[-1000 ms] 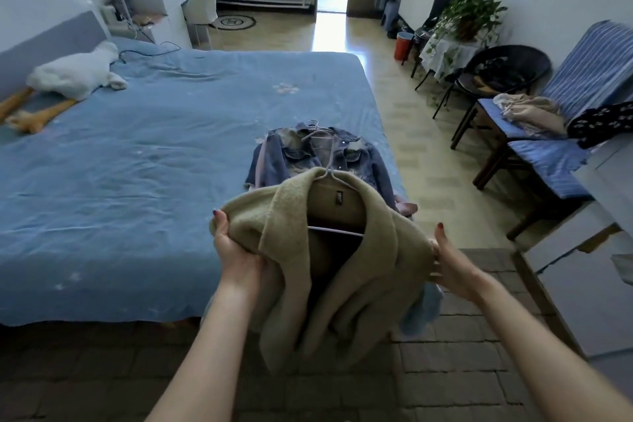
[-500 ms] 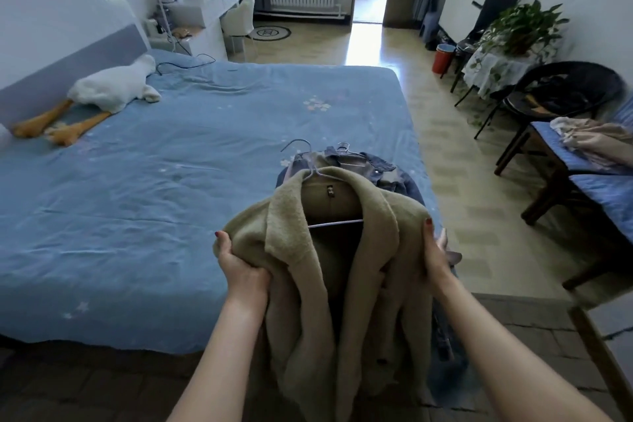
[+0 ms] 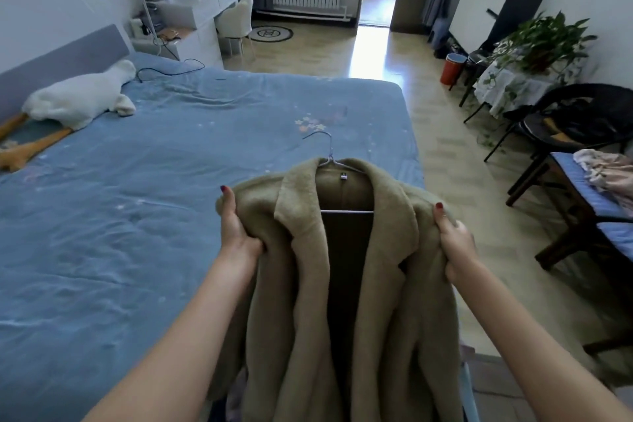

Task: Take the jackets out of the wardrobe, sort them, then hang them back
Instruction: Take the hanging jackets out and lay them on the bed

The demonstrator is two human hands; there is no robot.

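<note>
Beige fleece jacket on hanger hanging over bed edge — left hand gripping one shoulder, right hand gripping other. Advice: keeping shoulders level, lowering flat — hook pointing away.

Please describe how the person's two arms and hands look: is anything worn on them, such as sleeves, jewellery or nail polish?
Both forearms are bare, with no sleeves in view. The left hand and the right hand have dark red polish on the thumbnails. No watch, bracelet or ring can be seen. The other nails are hidden.
</note>
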